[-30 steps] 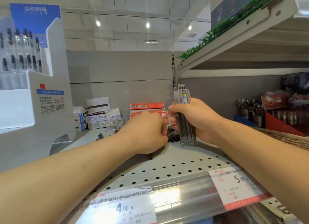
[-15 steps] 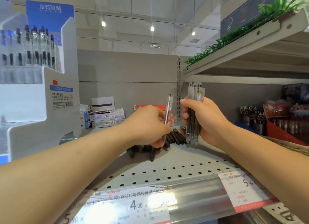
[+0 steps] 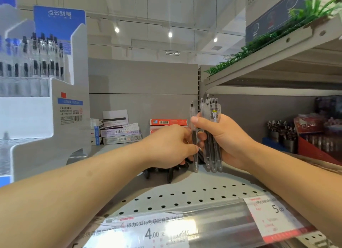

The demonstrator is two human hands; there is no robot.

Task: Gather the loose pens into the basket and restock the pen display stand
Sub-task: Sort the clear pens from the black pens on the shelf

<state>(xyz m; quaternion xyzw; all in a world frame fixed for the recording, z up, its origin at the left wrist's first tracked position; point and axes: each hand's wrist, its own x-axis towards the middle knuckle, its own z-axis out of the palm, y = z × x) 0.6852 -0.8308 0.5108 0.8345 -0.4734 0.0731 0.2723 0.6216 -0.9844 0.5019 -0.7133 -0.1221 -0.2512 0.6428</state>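
Nearest the camera, two price tags sit in the clear rail: a 4.00 tag (image 3: 148,231) and a 5.00 tag (image 3: 273,216). Behind them lies the perforated shelf (image 3: 185,194).

Above the shelf, the right hand (image 3: 227,138) is clamped round a bundle of pens (image 3: 212,136), held upright; about five caps show at its top. The left hand (image 3: 170,146) pinches a single pen (image 3: 194,142), upright and touching the bundle's left side. Half a second ago this pen stood clear of the bundle; the two hands are now together.

Loose pens (image 3: 170,172) lie on the shelf below the left hand, which hides most of them; their number cannot be told.

At left stands the pen display stand (image 3: 46,107). Farther back are stacked boxes (image 3: 118,132) and the grey back panel (image 3: 144,81).
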